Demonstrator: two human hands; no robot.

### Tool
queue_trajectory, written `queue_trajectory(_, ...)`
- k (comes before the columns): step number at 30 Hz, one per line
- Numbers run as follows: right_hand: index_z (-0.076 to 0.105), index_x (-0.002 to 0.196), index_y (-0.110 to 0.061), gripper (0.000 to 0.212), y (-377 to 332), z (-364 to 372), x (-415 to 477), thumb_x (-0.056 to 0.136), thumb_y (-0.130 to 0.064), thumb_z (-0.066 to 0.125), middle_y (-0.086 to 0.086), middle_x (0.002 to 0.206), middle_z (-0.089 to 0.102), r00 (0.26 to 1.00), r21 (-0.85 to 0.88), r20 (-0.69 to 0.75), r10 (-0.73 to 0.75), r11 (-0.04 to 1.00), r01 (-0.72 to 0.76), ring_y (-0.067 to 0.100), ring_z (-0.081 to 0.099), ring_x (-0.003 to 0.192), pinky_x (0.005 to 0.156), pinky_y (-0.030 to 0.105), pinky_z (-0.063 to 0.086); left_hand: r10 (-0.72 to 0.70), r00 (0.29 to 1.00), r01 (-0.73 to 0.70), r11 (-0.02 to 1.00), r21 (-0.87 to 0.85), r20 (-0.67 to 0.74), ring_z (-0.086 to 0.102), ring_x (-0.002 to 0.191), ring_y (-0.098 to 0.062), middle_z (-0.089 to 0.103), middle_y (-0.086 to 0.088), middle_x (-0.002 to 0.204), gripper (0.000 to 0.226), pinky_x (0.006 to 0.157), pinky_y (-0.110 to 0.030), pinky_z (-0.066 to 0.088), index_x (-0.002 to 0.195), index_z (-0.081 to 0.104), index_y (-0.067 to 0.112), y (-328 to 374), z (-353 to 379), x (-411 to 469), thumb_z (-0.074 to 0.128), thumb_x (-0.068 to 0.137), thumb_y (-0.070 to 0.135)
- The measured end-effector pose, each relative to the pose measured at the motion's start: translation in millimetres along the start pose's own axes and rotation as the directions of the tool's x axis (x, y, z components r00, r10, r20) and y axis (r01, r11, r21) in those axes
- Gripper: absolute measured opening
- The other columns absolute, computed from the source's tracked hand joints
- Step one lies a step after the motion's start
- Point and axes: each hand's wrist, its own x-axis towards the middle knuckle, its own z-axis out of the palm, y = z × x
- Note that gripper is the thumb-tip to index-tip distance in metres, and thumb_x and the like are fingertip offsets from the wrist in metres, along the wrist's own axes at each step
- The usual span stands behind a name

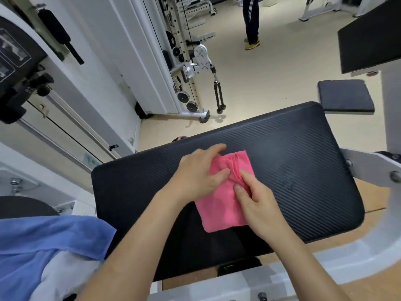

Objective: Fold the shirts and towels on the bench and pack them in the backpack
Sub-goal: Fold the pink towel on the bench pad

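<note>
- Two hands worked one pink towel [223,205], folded small, lying mid-counter [293,166].
- Left hand [195,177] pressed flat, fingers spread on the cloth; right hand [258,205] pinched a fold edge.
- Judged: this fold nearly finished; packing not begun, backpack not in view.
- Blue towel [43,240] and a pale garment [63,279] lay unfolded at left.
- Counter otherwise unobstructed.

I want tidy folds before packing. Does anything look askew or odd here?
The pink towel lies turned at an angle to the bench pad, with bunched ridges near its far edge. Nothing is spilled or damaged.
</note>
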Motion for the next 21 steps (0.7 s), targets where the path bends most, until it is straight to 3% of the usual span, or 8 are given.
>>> queue_trajectory(3, 0.062, 0.116, -0.025, 0.025, 5.5, 2.1, 2.0, 0.097, -0.012, 0.051, -0.011, 0.091, 0.068, 0.990, -0.163, -0.135, -0.030, 0.987, 0.008, 0.007, 0.063, 0.081, 0.071, 0.026, 0.050, -0.005, 1.000, 0.005, 0.998, -0.057, -0.003, 0.058, 0.101, -0.006, 0.065, 0.019, 0.103, 0.029, 0.098, -0.044, 0.044, 0.113, 0.062, 0.035, -10.6, 9.1, 18.5, 0.059, 0.088, 0.048)
queue_trajectory(5, 0.059, 0.123, -0.020, 0.027, 13.1, 0.8, 2.8, 0.097, -0.023, 0.053, -0.007, 0.101, 0.068, 0.971, -0.316, -0.240, -0.012, 0.946, -0.066, 0.013, 0.064, 0.089, 0.078, 0.034, 0.050, 0.007, 0.999, -0.006, 1.000, 0.004, -0.034, 0.057, 0.092, -0.009, 0.064, 0.016, 0.092, 0.020, 0.093, -0.045, 0.044, 0.104, 0.062, 0.030, -12.2, 18.8, 26.7, 0.057, 0.092, 0.045)
queue_trajectory(8, 0.058, 0.121, -0.016, 0.029, 20.8, 1.6, 4.3, 0.097, -0.031, 0.049, -0.002, 0.107, 0.066, 0.952, -0.436, -0.303, 0.037, 0.883, -0.173, 0.023, 0.062, 0.095, 0.082, 0.040, 0.047, 0.040, 0.995, -0.024, 0.986, 0.165, -0.095, 0.053, 0.092, -0.014, 0.062, 0.011, 0.092, 0.024, 0.093, -0.042, 0.039, 0.103, 0.061, 0.024, -10.6, 35.4, 35.4, 0.051, 0.095, 0.044)
queue_trajectory(10, 0.058, 0.118, -0.014, 0.028, 24.7, 5.1, 6.5, 0.098, -0.030, 0.046, 0.002, 0.105, 0.065, 0.954, -0.493, -0.296, 0.035, 0.850, -0.185, 0.027, 0.061, 0.094, 0.083, 0.041, 0.044, 0.061, 0.986, -0.032, 0.983, 0.182, -0.156, 0.053, 0.095, -0.015, 0.064, 0.010, 0.095, 0.026, 0.091, -0.039, 0.038, 0.105, 0.063, 0.023, -13.2, 43.3, 39.1, 0.051, 0.095, 0.044)
queue_trajectory(16, 0.057, 0.115, -0.008, 0.037, 46.2, 12.2, 10.3, 0.094, -0.030, 0.036, 0.008, 0.091, 0.062, 0.935, -0.548, -0.338, -0.111, 0.831, -0.099, 0.031, 0.060, 0.070, 0.067, 0.041, 0.048, 0.152, 0.945, -0.083, 0.968, 0.237, -0.290, 0.057, 0.090, -0.016, 0.068, 0.008, 0.092, 0.030, 0.083, -0.036, 0.042, 0.104, 0.068, 0.023, -19.4, 56.1, 39.8, 0.055, 0.092, 0.048)
queue_trajectory(21, 0.045, 0.126, -0.014, 0.039, 51.9, 15.4, 6.8, 0.088, -0.018, 0.050, 0.009, 0.101, 0.054, 0.895, -0.576, -0.389, -0.219, 0.816, -0.051, 0.026, 0.055, 0.068, 0.060, 0.038, 0.047, 0.221, 0.903, -0.081, 0.929, 0.361, -0.368, 0.056, 0.071, -0.017, 0.064, 0.007, 0.075, 0.042, 0.066, -0.035, 0.041, 0.086, 0.066, 0.019, -21.1, 64.4, 42.6, 0.048, 0.086, 0.057)
